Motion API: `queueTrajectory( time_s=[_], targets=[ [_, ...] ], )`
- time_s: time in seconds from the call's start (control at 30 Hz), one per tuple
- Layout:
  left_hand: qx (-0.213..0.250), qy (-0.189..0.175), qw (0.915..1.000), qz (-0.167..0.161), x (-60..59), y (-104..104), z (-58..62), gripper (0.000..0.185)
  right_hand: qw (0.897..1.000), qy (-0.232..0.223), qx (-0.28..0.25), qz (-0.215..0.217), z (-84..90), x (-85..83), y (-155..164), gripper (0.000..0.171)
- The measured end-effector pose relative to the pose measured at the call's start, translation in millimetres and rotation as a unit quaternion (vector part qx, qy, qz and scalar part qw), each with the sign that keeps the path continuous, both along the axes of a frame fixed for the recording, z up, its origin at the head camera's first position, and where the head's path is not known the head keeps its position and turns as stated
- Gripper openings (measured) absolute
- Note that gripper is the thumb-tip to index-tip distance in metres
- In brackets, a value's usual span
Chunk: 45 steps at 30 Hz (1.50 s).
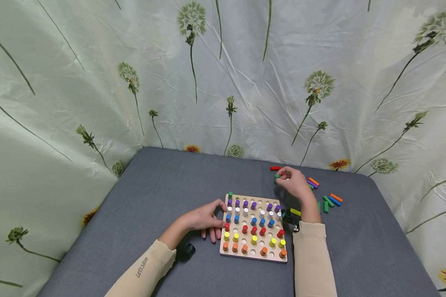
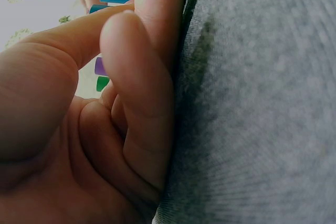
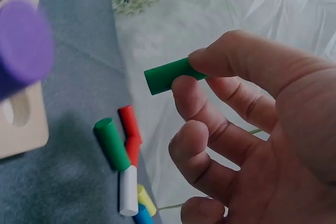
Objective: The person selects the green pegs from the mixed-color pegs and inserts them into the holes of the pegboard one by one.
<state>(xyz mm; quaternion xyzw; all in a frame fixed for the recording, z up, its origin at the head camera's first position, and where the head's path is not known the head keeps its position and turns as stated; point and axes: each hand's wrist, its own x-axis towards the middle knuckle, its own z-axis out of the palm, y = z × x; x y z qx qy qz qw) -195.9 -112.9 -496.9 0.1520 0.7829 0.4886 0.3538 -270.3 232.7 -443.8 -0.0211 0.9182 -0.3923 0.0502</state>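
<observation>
A square wooden pegboard (image 1: 238,255) carries rows of upright pegs in purple, white, blue, red, yellow and orange, with one green peg (image 1: 230,195) at its far left corner. Several holes among the rows hold no peg. My left hand (image 1: 205,216) rests against the board's left edge, its index finger and thumb touching it with relaxed fingers. Beyond the board's far right corner, my right hand (image 1: 295,181) pinches a green peg (image 3: 170,76) between thumb and fingertips. That peg is raised and tilted in the right wrist view.
Loose pegs lie on the grey table (image 1: 171,181) to the right and behind the board, among them a red peg (image 1: 275,168), a blue peg (image 1: 335,201) and a yellow peg (image 1: 295,212). A white peg (image 3: 128,191) lies near the table's back edge. Floral cloth (image 1: 245,82) hangs behind.
</observation>
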Motion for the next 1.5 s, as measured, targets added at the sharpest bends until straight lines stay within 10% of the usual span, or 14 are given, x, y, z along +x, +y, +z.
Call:
queueTrajectory(
  time_s=[0.8,1.5],
  targets=[
    [0.002,-0.008,1.0000,0.001,-1.0,-1.5,0.6,0.035,0.994,0.038,-0.057,0.085,31.9,17.1,-54.5,0.019],
    [-0.002,-0.017,0.9999,0.001,-1.9,-1.1,0.3,0.034,0.991,-0.007,0.003,0.137,14.4,19.1,-100.0,0.012]
  ],
)
